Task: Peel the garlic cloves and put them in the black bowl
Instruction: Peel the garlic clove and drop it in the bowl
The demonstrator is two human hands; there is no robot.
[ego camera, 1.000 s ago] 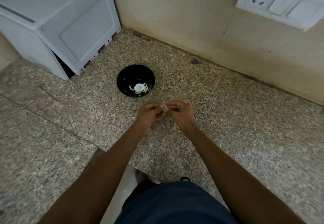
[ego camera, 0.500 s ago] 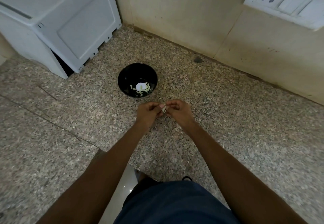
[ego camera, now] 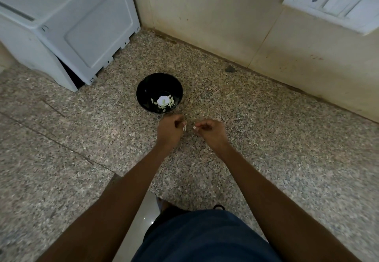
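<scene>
Garlic is in the left hand. It is a small white bit, pinched at the fingertips, and it hangs down a little. The fingers of that hand are curled in around it. I cannot tell if it is a clove or just skin.

The right hand is just beside the left one, with a small gap between them. Its fingers are curled too, and they pinch another tiny white piece. It is too small to tell what it is.

Both hands are above the counter, close to the near side of the bowl. The bowl is black and round. It sits on the counter just past the hands. Inside it are some pale cloves and one round white lump in the middle.

The counter is speckled stone, grey and brown. A thin line runs across it on the left.

A big white box stands at the back left, near the bowl but not touching it. A cream wall is behind the counter. A white switch plate is on the wall at the top right. A small dark spot sits where the counter meets the wall.

At the bottom, both bare arms reach forward, and dark blue cloth shows between them.
</scene>
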